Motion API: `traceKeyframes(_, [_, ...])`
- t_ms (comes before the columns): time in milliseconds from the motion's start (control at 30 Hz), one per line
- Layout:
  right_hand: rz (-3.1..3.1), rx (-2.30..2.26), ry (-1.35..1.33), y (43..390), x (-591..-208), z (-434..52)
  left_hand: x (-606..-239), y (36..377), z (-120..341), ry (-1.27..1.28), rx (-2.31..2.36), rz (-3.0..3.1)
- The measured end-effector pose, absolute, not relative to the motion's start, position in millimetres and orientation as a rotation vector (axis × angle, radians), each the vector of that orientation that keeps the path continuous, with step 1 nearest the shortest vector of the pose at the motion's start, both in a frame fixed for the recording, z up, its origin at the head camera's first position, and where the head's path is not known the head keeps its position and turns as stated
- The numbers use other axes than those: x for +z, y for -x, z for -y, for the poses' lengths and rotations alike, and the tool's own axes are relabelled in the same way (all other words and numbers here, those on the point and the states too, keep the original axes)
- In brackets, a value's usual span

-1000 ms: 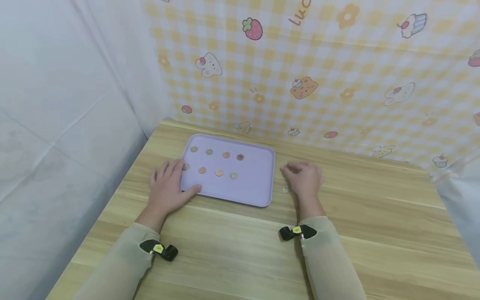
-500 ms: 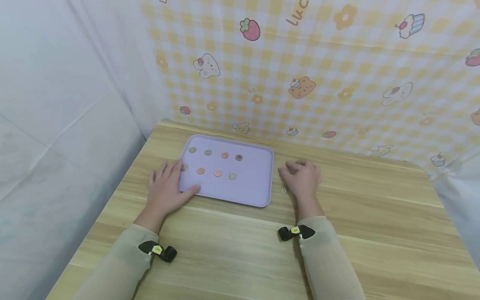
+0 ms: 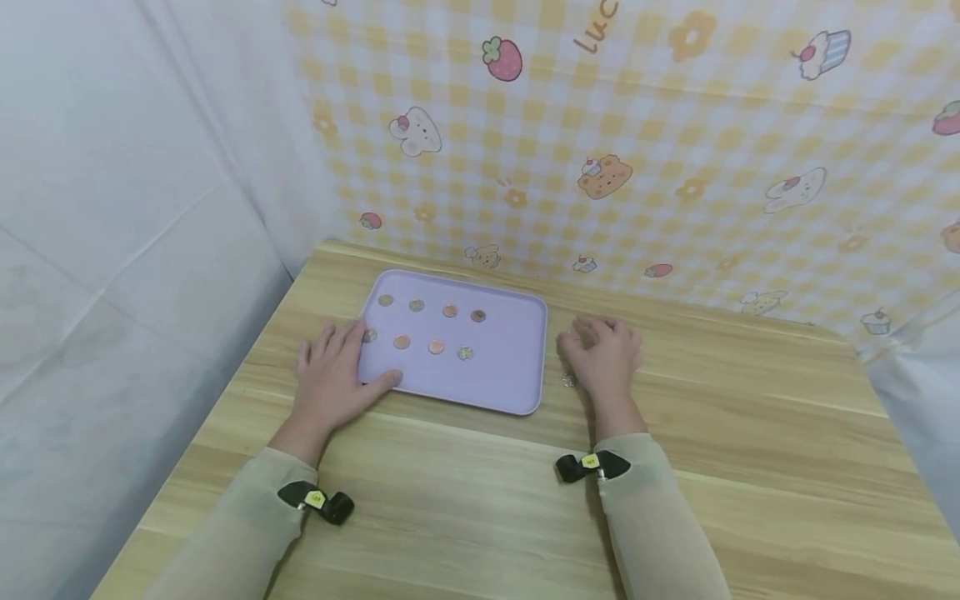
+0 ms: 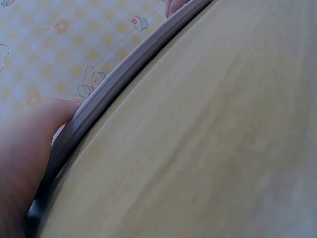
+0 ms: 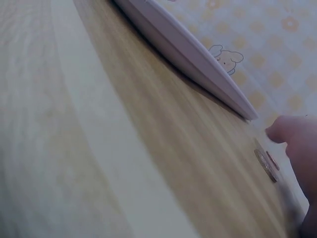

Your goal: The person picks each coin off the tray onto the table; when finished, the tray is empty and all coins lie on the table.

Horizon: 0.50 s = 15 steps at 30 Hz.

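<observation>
While the left hand rested flat on the counter with its fingers straight and its thumb touching the near left corner of the lilac tray, the right hand lay just right of the tray, fingers loosely curled over the counter and gripping nothing that showed. Beside that hand, just off the tray's right edge, lay a coin on the wood. On the tray sat 8 coins in 2 rows of 4.
</observation>
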State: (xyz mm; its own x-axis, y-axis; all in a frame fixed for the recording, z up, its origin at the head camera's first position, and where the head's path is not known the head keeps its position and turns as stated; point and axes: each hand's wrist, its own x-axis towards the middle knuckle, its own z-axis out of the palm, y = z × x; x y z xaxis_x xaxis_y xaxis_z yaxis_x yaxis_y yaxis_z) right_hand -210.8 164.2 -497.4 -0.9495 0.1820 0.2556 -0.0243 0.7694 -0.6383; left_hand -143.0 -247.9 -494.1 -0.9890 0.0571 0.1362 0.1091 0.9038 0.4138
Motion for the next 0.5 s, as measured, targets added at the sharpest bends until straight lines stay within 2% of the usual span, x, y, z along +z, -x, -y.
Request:
traceKeyframes(233, [2.537,0.93,-0.044,209.7,-497.4,-156.3,-493.9,144.0,247.6,0.115,-0.654,2.947])
traceKeyframes(500, [2.337,0.808,-0.455,206.0,-497.3,-121.6,-493.2,144.2,247.0,0.113,-0.663,2.935])
